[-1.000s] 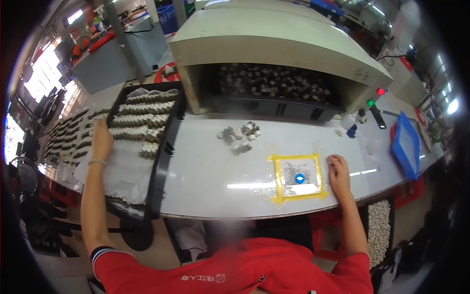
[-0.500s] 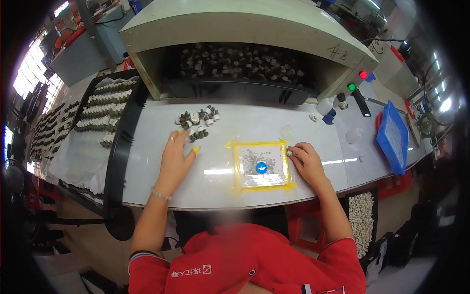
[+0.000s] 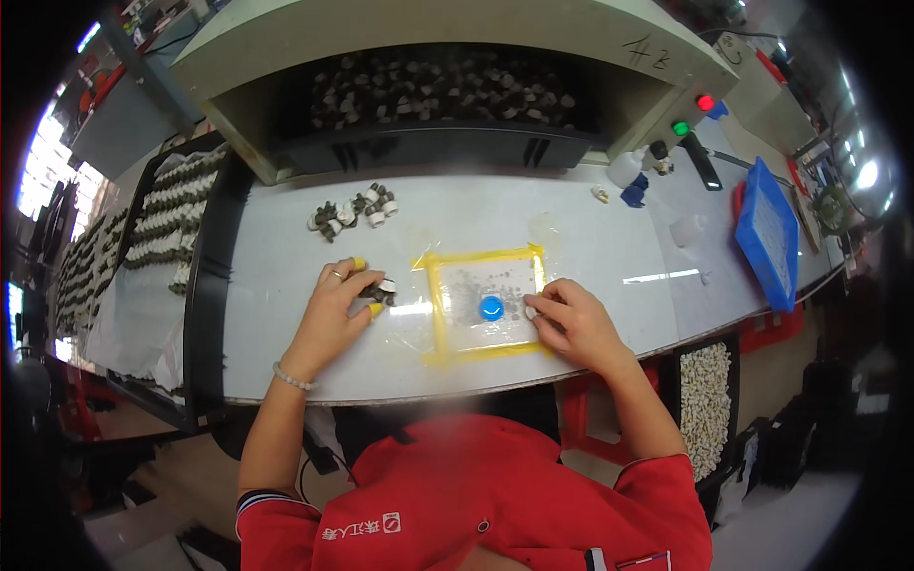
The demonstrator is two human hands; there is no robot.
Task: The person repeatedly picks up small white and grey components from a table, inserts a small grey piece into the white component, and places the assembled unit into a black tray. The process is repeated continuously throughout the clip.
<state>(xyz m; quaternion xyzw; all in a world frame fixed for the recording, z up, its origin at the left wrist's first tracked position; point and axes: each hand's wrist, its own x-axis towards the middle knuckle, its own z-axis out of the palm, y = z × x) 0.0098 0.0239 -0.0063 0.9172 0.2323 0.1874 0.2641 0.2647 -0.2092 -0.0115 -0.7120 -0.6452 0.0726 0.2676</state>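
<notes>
My left hand (image 3: 333,309), with yellow covers on its thumb and a finger, curls round a few small white-and-dark parts (image 3: 385,287) at the table's left middle. Beyond it lies a loose pile of similar parts (image 3: 354,211). My right hand (image 3: 576,328) pinches a small whitish part (image 3: 531,311) at the right border of a yellow-taped square (image 3: 435,314). Inside the square, a round blue piece (image 3: 490,307) sits among grey smudges, just left of my right fingertips. My fingers partly hide both held items.
A beige housing (image 3: 447,27) stands at the back over a black bin (image 3: 428,147) heaped with parts. Black trays (image 3: 211,285) with rows of parts are at left. A blue tray (image 3: 767,238), a white bottle (image 3: 625,168) and a tray of pale pieces (image 3: 705,409) are at right.
My left hand has drawn a few parts away from the pile, toward me. My right hand has moved left onto the taped border with its small part. The whole view has shifted slightly.
</notes>
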